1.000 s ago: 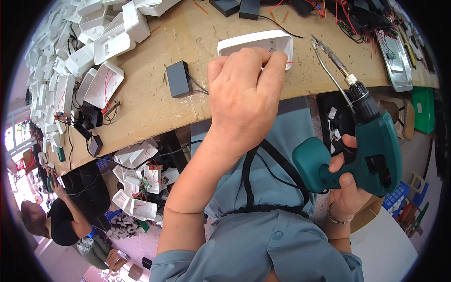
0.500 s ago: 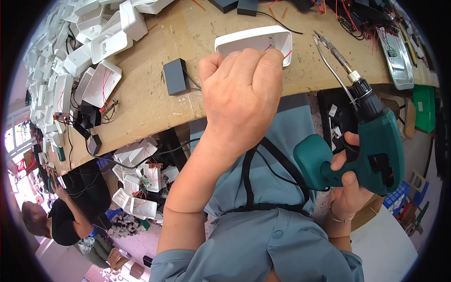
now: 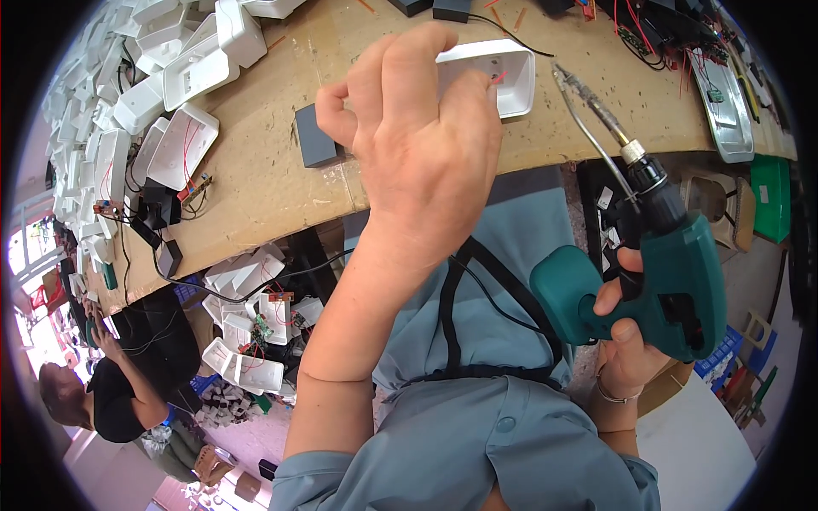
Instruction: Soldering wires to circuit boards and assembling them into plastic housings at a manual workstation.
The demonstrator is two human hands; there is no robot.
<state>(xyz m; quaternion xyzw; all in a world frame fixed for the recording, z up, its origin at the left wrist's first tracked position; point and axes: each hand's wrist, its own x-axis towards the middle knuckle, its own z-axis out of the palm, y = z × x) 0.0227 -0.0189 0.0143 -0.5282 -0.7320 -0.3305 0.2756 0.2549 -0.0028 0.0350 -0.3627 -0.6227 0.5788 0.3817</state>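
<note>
The left hand [image 3: 426, 162] has spread its fingers over the white box [image 3: 517, 81] on the table [image 3: 256, 196]; whether they grip it, I cannot tell. The right hand [image 3: 629, 345] clasps a green soldering gun [image 3: 690, 264].

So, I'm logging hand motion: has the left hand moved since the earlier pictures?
Yes, the left hand has moved leftward: earlier a gap showed between it and the dark grey box on the bench; now it partly covers the box in this view.
</note>
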